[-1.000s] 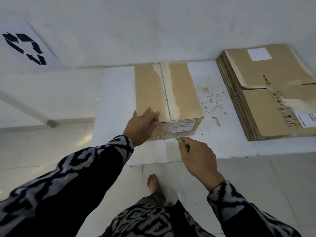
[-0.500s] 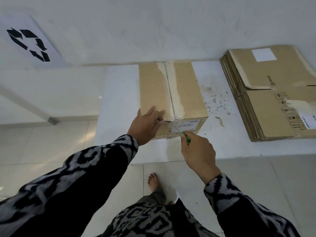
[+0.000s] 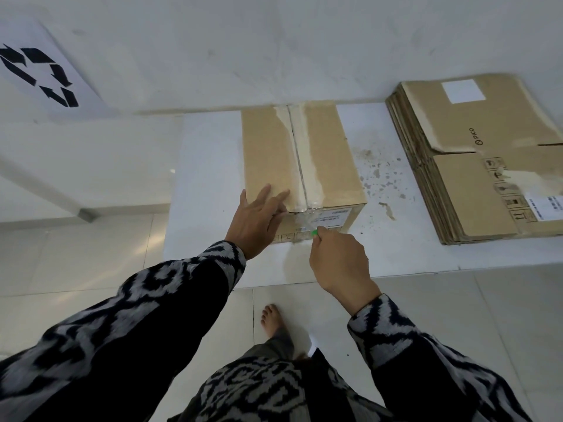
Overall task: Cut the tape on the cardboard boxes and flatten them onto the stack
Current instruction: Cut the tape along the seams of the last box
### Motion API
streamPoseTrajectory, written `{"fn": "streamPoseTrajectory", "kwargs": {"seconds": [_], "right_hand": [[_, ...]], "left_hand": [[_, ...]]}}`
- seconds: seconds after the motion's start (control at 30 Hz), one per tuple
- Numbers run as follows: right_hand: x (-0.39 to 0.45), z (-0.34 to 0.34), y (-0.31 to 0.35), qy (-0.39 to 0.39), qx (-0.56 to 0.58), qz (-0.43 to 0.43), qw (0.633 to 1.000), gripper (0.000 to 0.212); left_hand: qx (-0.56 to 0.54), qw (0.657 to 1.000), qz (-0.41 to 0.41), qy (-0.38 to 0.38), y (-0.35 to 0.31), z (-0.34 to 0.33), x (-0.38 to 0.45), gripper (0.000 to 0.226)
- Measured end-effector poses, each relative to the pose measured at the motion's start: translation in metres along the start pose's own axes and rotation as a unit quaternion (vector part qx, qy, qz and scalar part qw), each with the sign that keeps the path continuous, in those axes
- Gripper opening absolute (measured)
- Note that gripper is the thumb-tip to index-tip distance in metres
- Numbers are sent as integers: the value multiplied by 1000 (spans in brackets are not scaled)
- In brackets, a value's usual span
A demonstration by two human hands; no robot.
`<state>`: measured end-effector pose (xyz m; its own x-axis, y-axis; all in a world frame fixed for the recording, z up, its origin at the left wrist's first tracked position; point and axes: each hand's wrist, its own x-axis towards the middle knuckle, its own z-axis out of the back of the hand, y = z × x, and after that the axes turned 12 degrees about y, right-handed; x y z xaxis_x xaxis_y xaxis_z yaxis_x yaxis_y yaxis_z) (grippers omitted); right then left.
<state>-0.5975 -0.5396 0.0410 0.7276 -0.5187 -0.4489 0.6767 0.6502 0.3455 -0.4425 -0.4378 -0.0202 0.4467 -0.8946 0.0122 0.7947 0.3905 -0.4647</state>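
Note:
A sealed cardboard box (image 3: 330, 159) stands on a white raised platform (image 3: 207, 184), with clear tape (image 3: 307, 166) running along its top seam and over the near edge. My left hand (image 3: 259, 220) rests flat on the box's near left corner, fingers spread. My right hand (image 3: 338, 263) grips a green-handled cutter (image 3: 314, 232); its blade touches the tape on the box's front face. A stack of flattened boxes (image 3: 475, 178) lies to the right on the same platform.
A white wall rises behind the platform, with a recycling-symbol sheet (image 3: 39, 74) at the left. Pale floor tiles lie below the platform edge. My bare foot (image 3: 272, 319) stands on the tiles beneath my hands.
My left hand has opened from a curled grip to lie flat on the box top. My right hand has brought the cutter up onto the tape at the box's front face.

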Motion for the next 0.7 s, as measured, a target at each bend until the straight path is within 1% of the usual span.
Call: {"fn": "streamPoseTrajectory", "kwargs": {"seconds": [0.13,0.23,0.33,0.47,0.6,0.7], "right_hand": [[-7,-3,-6,-18,15,-4,1000,33],[-8,-3,-4,-38,15,1,999,33],[-2,2,-2,-43,-30,5,999,30],[-1,7,-5,-44,-59,-2,997,21],[-5,9,-5,-41,-81,-2,996,24],[-1,9,-1,-32,-77,2,996,20]], "left_hand": [[5,1000,-2,5,0,1,1,21],[-3,1000,13,15,-4,1,3,18],[6,1000,16,19,-5,2,3,18],[37,999,-10,-1,-1,-1,4,18],[50,998,-25,-22,-2,-3,4,31],[50,998,-35,-32,-1,0,3,43]]}}
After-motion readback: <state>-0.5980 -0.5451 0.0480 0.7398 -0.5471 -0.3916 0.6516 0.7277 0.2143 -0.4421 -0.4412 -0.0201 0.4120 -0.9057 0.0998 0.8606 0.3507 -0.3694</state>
